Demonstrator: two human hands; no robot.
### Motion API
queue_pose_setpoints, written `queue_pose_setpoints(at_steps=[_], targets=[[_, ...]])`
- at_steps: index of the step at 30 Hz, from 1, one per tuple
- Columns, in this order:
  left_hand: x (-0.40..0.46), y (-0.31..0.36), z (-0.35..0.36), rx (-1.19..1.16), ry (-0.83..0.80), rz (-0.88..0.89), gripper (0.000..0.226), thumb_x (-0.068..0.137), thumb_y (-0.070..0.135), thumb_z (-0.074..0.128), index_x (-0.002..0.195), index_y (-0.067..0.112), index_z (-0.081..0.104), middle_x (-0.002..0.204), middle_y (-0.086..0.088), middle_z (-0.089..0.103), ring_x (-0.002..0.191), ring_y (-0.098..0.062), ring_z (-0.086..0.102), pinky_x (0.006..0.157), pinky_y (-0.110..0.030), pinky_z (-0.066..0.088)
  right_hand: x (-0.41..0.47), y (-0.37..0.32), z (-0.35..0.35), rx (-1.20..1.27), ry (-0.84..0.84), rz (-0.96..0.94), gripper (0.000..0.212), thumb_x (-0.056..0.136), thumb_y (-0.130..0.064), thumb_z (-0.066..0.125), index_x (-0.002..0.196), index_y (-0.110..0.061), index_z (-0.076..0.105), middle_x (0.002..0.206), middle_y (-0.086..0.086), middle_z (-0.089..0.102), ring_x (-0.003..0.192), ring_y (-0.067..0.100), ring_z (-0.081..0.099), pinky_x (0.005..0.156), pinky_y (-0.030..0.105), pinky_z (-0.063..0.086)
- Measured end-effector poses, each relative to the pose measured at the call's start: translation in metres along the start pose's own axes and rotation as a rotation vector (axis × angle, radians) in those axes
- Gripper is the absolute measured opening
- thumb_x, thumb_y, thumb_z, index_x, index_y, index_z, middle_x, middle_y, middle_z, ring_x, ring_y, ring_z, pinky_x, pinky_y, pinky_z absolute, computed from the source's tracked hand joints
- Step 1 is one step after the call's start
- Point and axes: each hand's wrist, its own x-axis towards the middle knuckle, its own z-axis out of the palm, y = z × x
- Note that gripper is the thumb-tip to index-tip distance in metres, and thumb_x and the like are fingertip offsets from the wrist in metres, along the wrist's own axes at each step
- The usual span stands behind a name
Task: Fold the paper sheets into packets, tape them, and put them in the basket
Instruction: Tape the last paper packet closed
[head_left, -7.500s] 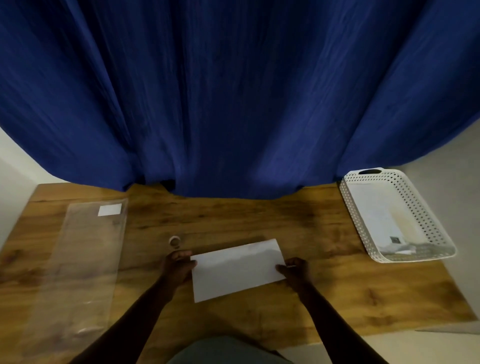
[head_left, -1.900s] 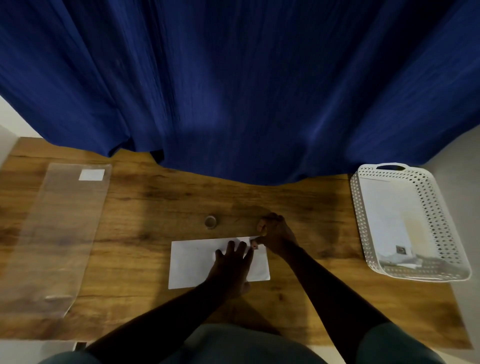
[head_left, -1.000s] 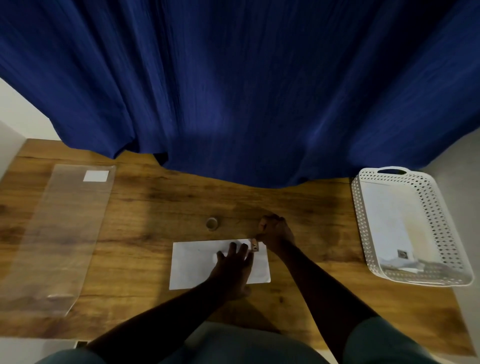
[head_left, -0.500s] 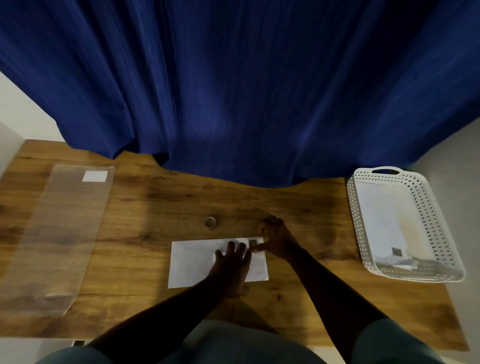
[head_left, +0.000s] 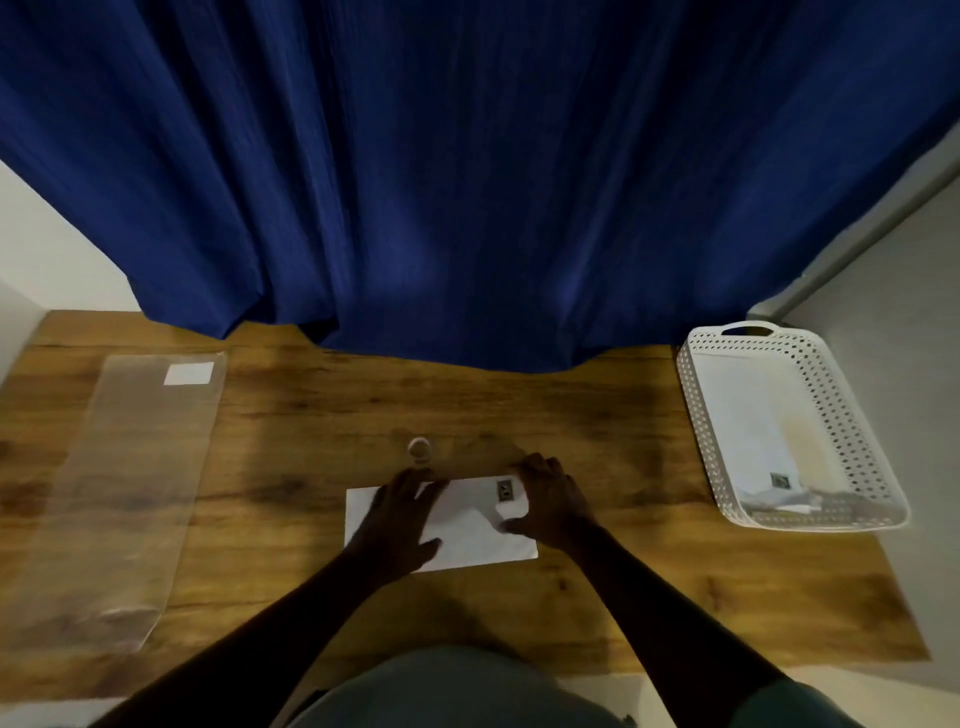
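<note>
Item: folded white paper packet (head_left: 467, 530), rectangular, lying flat on the brown wood-grain table (head_left: 597, 441) near its front edge, at the middle. A small dark square piece of tape (head_left: 505, 490) sits on the packet close to its far edge, toward the right end. Left hand (head_left: 400, 519): laid on the packet's left half, fingers straight and slightly spread, reaching to the far edge, palm down. Right hand (head_left: 550, 501): at the packet's right end, fingers bent over the far right corner just beside the tape, thumb resting on the paper nearer the front; whether the fingers grip the edge or only rest on it cannot be told. Small round roll of tape (head_left: 418, 447): on the table just beyond the packet, apart from both hands. White perforated plastic basket (head_left: 852, 415) with handle cut-out: at the table's right end, well apart from the packet, holding white paper with a dark square mark. Clear plastic sleeve (head_left: 130, 493), long, bearing a white label at its far end: flat at the table's left end. Dark blue pleated curtain (head_left: 467, 182): hanging behind the table's far edge.
</note>
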Motion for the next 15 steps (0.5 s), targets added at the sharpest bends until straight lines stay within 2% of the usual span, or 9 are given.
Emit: queue_pose_setpoints(at_steps=[2,4,7,10,12,15], targets=[[-0.010,-0.017,0.001,0.134,-0.054,-0.033,0.115,0.060,0.049,0.089,0.151,0.018,0.026,0.153,-0.014,0.039,0.140,-0.040,0.039,0.102,-0.060,0.047,-0.006,-0.004,0.007,-0.079,-0.056,0.012,0.103,0.064,-0.067,0.075,0.147,-0.022,0.034,0.146,0.004,0.037,0.130,0.027,0.036,0.103,0.044,0.042],[-0.017,-0.026,0.005,0.190,-0.108,-0.074,0.132,0.042,0.054,0.094,0.149,0.013,0.029,0.147,-0.018,0.047,0.131,-0.043,0.049,0.094,-0.059,0.052,-0.011,-0.009,0.011,-0.125,-0.085,0.026,0.105,0.066,-0.066,0.075,0.150,-0.022,0.030,0.151,0.007,0.031,0.135,0.030,0.030,0.107,0.045,0.038],[-0.022,-0.031,0.009,0.220,-0.093,-0.040,0.138,0.038,0.059,0.094,0.149,0.012,0.026,0.146,-0.019,0.047,0.128,-0.043,0.052,0.093,-0.055,0.053,-0.020,-0.015,0.014,-0.181,-0.078,0.035,0.100,0.067,-0.067,0.074,0.146,-0.022,0.033,0.151,0.009,0.028,0.137,0.031,0.028,0.109,0.044,0.037],[-0.022,-0.031,0.011,0.234,-0.104,-0.043,0.139,0.041,0.059,0.092,0.151,0.015,0.020,0.152,-0.021,0.039,0.135,-0.046,0.043,0.100,-0.059,0.046,-0.030,-0.017,0.018,-0.193,-0.050,0.047,0.102,0.065,-0.067,0.076,0.145,-0.019,0.035,0.150,0.010,0.030,0.135,0.032,0.031,0.107,0.045,0.039],[-0.021,-0.026,0.008,0.214,-0.112,-0.042,0.127,0.048,0.057,0.091,0.150,0.015,0.027,0.155,-0.019,0.034,0.140,-0.045,0.036,0.106,-0.059,0.041,-0.037,-0.017,0.020,-0.185,-0.039,0.056,0.104,0.064,-0.067,0.076,0.145,-0.018,0.034,0.150,0.010,0.033,0.134,0.032,0.033,0.106,0.045,0.039],[-0.014,-0.019,-0.005,0.156,-0.103,-0.003,0.074,0.076,0.042,0.081,0.138,0.019,0.049,0.149,-0.009,0.044,0.136,-0.034,0.045,0.110,-0.049,0.040,-0.045,-0.016,0.020,-0.142,-0.039,0.088,0.103,0.065,-0.065,0.077,0.145,-0.016,0.033,0.147,0.007,0.038,0.132,0.030,0.037,0.106,0.043,0.039]])
